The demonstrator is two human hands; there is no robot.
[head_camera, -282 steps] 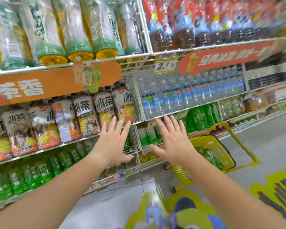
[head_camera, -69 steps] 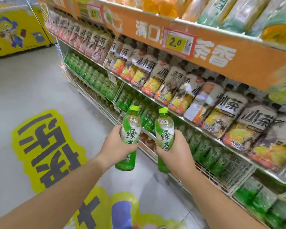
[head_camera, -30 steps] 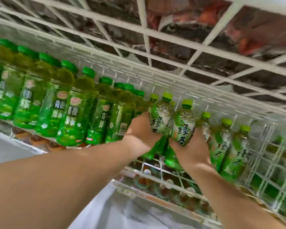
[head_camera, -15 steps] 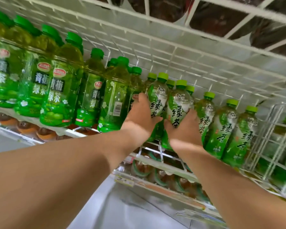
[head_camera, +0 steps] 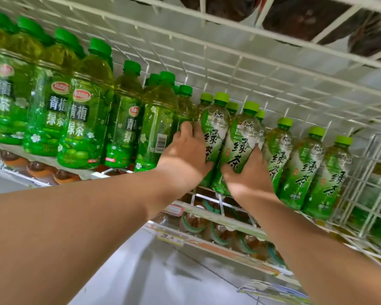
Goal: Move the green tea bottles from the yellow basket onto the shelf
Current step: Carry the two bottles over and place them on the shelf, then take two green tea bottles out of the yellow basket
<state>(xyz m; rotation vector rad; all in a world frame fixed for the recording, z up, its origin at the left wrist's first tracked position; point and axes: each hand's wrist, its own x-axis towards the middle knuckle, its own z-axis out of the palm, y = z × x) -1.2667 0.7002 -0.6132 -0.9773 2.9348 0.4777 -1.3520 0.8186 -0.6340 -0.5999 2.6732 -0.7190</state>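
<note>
Our left hand (head_camera: 185, 157) curls its fingers round one green tea bottle (head_camera: 215, 128). Just right of it, our right hand (head_camera: 249, 175) grips a second green tea bottle (head_camera: 240, 142). Both bottles are upright and touching, their bases at the front edge of the wire shelf (head_camera: 207, 209); we cannot tell whether they rest on it. Right of our right hand stands a row of matching bottles (head_camera: 304, 164). Left of our left hand stand larger plum green tea bottles (head_camera: 81, 119). Behind the held pair show more light-green caps (head_camera: 232, 106).
</note>
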